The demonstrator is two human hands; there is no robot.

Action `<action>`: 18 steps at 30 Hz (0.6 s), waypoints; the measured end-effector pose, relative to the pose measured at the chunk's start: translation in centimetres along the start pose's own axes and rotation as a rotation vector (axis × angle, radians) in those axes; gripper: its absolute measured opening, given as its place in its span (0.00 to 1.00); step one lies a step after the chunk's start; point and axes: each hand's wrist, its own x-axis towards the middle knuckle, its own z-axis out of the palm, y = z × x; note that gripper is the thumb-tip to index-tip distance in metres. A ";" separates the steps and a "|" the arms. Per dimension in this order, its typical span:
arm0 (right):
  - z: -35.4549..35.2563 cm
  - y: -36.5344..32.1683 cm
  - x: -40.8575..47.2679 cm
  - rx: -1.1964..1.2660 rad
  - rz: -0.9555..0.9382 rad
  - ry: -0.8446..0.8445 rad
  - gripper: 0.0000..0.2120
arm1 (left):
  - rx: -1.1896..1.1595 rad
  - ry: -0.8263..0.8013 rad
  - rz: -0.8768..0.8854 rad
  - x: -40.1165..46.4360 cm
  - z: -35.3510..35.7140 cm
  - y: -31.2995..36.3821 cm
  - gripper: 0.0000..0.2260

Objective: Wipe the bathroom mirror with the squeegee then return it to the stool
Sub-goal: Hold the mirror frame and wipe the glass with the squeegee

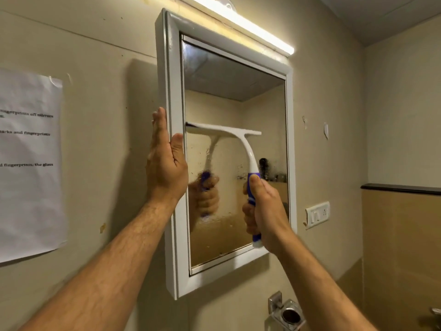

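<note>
Your two bare forearms rise from the bottom of the frame toward the mirror (235,111) at centre. Your right hand (265,211) is wrapped tight around the purple grip of the squeegee (241,144), fingers closed on it, with the white blade lying level across the glass at mid-height, its left end against the inner frame edge. Your left hand (165,163) is flat and spread, fingers together, pressed on the outer left side of the white mirror frame (173,91). Droplets and streaks cloud the lower glass. Above runs a lit tube light (241,22). A printed paper sheet (28,163) hangs at far left, a switch plate (317,215) sits right of the frame, and a chrome holder (286,314) juts out below.
</note>
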 end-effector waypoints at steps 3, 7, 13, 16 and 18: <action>0.6 -0.6 0.8 0.019 -0.002 0.010 0.17 | 0.037 0.010 0.002 -0.1 0.0 0.1 0.24; 0.5 2.2 -1.2 0.017 -0.002 -0.009 0.15 | 0.053 0.011 -0.027 -0.3 0.1 0.1 0.23; -0.1 2.4 -1.5 -0.012 -0.014 0.000 0.15 | 0.046 0.022 -0.053 -1.3 -0.2 0.6 0.23; -0.3 0.6 -0.4 -0.036 -0.016 0.003 0.16 | 0.057 0.028 -0.064 -2.4 -0.3 0.4 0.23; -0.1 0.7 -0.5 -0.021 -0.001 0.003 0.16 | 0.059 0.028 -0.061 -2.9 -0.3 0.1 0.23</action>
